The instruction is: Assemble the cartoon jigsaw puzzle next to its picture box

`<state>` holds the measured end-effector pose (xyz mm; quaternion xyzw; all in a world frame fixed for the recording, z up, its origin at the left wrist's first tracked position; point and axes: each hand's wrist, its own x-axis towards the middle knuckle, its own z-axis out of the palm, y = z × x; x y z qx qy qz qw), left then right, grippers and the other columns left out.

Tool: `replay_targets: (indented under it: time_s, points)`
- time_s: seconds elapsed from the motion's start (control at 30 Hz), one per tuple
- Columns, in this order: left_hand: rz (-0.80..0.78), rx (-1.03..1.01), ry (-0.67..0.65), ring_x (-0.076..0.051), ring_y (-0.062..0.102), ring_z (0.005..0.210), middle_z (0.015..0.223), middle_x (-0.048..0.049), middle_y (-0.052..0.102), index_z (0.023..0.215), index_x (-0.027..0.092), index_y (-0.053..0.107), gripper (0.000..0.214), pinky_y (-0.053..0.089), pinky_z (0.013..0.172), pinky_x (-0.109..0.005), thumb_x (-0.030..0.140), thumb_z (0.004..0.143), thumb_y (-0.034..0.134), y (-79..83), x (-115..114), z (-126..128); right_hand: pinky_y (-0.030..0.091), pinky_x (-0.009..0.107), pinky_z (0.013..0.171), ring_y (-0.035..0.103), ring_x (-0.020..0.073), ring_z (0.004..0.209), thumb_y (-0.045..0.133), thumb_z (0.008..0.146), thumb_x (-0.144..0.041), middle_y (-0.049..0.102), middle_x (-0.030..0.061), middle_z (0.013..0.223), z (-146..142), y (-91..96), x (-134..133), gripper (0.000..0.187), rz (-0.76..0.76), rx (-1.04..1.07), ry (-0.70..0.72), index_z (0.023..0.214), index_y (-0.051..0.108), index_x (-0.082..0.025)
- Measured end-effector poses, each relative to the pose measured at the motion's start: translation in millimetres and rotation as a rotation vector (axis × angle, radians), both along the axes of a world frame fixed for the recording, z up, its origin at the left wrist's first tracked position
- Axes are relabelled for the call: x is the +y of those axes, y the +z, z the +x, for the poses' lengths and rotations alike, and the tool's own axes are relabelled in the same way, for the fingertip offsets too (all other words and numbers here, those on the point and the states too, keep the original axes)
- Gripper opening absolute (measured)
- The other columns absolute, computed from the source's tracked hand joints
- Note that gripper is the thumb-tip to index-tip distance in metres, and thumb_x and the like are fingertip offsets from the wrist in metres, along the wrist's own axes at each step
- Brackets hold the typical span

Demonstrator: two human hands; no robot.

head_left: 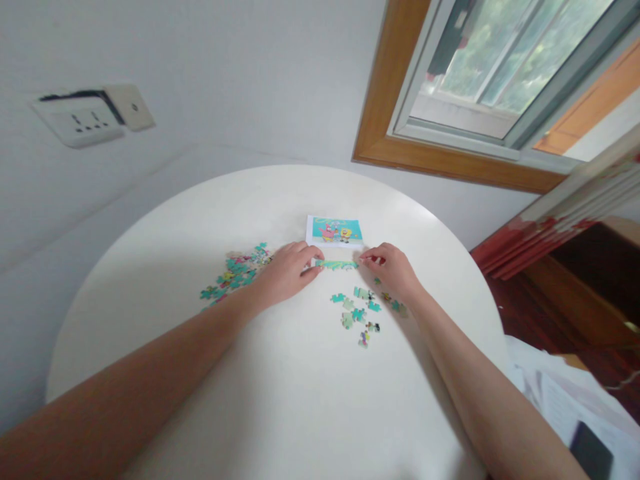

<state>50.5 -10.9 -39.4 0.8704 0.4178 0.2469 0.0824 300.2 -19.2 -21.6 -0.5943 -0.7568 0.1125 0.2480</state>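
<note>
A narrow strip of joined jigsaw puzzle pieces [337, 265], green and teal, lies flat on the white round table [280, 400]. My left hand [290, 267] has its thumb and forefinger closed about the strip's left end. At the right end, my right hand [390, 267] pinches a puzzle piece, mostly covered by the fingertips. Just beyond the strip lies a picture card [335, 231] with a pink and a yellow cartoon figure on teal. Several loose puzzle pieces [358, 315] are spread in front of the strip, some partly under my right wrist.
A heap of puzzle pieces [233, 277] is left of my left hand, partly hidden by the forearm. A wall with a socket [85, 120] and a wood-framed window [480, 163] borders the table. Papers and a dark phone-like object [591, 450] lie at lower right.
</note>
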Motion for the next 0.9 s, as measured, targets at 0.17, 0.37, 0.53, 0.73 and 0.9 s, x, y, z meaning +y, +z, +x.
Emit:
replay_targets:
  time_s: [0.17,0.37,0.53,0.73,0.9]
  points:
    - [0.004,0.009,-0.01,-0.021,0.054,0.085,0.084,-0.0045,0.056,0.1,0.019,0.059,0.018,0.043,0.079,-0.033,0.029,0.089,0.05,-2.0,1,-1,0.041,0.025,0.071,0.055,0.0138,0.072,0.058,0.083,-0.025,0.063,0.0046,0.081,3,3.5,0,0.019,0.01,0.0,0.01,0.09,0.075,-0.021]
    - [0.012,0.017,-0.023,-0.021,0.054,0.086,0.086,-0.0047,0.057,0.099,0.019,0.059,0.018,0.042,0.079,-0.033,0.03,0.089,0.05,-3.6,2,-3,0.04,0.026,0.063,0.053,0.0142,0.067,0.056,0.082,-0.033,0.067,0.0035,0.077,39,35.8,-9,0.023,0.003,0.142,-0.151,0.086,0.073,-0.018]
    - [0.012,0.009,-0.029,-0.021,0.054,0.086,0.085,-0.0046,0.057,0.099,0.019,0.059,0.018,0.042,0.081,-0.034,0.03,0.089,0.049,-3.3,2,-3,0.038,0.026,0.059,0.055,0.014,0.061,0.056,0.077,-0.028,0.066,0.002,0.067,57,45.7,-17,0.02,-0.169,0.007,-0.155,0.082,0.073,-0.018]
    - [0.015,0.002,-0.033,-0.021,0.054,0.085,0.085,-0.0045,0.057,0.099,0.018,0.058,0.018,0.042,0.081,-0.034,0.03,0.089,0.049,-3.1,3,-3,0.04,0.026,0.062,0.059,0.015,0.067,0.054,0.075,-0.019,0.07,0.0035,0.075,65,32.5,-15,0.021,-0.138,-0.158,-0.135,0.082,0.074,-0.02]
    - [0.016,-0.004,-0.034,-0.021,0.054,0.085,0.085,-0.0043,0.057,0.099,0.019,0.059,0.018,0.042,0.08,-0.033,0.03,0.089,0.049,-3.0,4,-3,0.041,0.025,0.06,0.06,0.0155,0.066,0.061,0.074,-0.022,0.07,0.0035,0.076,65,33.0,-16,0.015,-0.263,-0.163,-0.115,0.081,0.074,-0.02]
